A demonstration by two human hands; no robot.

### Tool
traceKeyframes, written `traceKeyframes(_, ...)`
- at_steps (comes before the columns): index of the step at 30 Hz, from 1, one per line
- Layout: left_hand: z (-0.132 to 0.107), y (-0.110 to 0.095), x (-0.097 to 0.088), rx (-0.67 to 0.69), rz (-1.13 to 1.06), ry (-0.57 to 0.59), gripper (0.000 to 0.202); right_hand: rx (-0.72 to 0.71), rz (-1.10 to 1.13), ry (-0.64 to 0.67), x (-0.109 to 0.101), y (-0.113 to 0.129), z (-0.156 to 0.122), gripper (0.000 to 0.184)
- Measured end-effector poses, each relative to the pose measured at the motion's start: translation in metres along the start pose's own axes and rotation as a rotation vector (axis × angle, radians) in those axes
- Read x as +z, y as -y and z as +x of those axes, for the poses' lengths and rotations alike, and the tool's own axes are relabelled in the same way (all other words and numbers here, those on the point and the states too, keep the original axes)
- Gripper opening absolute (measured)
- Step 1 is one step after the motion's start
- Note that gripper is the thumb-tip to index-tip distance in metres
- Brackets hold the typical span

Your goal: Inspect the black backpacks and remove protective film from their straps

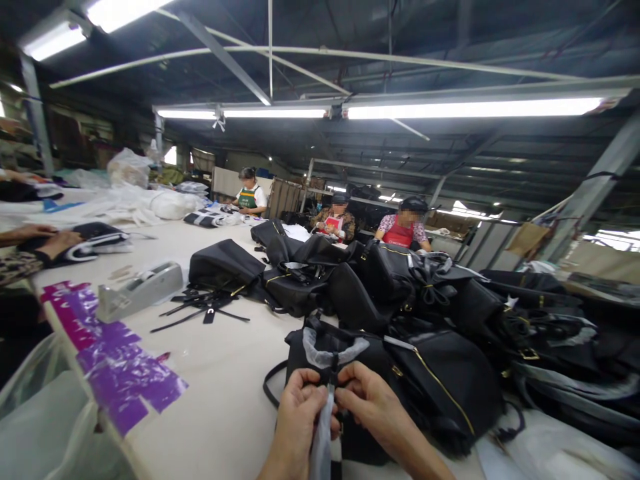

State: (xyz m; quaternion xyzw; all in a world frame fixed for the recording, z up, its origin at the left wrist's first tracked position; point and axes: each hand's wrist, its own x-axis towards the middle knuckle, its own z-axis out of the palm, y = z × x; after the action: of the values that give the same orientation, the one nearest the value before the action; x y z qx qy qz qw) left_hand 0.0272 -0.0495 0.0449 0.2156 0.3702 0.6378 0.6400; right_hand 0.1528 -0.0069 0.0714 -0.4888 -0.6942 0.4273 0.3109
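A black bag (296,348) lies at the table's front, with its looped handle (319,355) wrapped in thin white sheeting. Just below that handle, a strap (323,443) in similar white wrap runs down toward me. My left hand (301,413) pinches the strap from the left, thumb against fingertips. From the other side, my right hand (367,399) closes its fingers on the strap's upper end, close to the dark part under the handle. The fingers partly hide what lies between them. Touching this bag on the right is another black bag (445,380) with a gold zip.
Black bags (370,287) are heaped across the table (220,373). Left are a tape dispenser (143,290), loose black straps (207,308), purple tape (130,373) and a clear plastic bag (45,413). A co-worker's hands (55,241) rest at the left edge; several people work farther back.
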Motion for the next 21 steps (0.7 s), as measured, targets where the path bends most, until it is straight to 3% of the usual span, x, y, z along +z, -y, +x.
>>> traceKeyframes(4, 0.002, 0.006, -0.005, 0.022, 0.066, -0.045, 0.055, -0.080, -0.048, -0.032, 0.003, -0.004, 0.002, 0.010)
traceKeyframes(8, 0.000, 0.004, -0.010, 0.040, 0.143, -0.038, 0.050, -0.079, -0.088, -0.045, 0.004, 0.004, -0.001, 0.016)
traceKeyframes(15, 0.004, 0.009, -0.013, 0.089, 0.131, -0.111, 0.062, -0.162, -0.085, -0.120, 0.013, 0.015, -0.003, 0.018)
traceKeyframes(21, 0.009, 0.021, -0.021, 0.150, 0.145, -0.110, 0.063, -0.079, 0.025, 0.080, 0.011, 0.028, -0.007, 0.021)
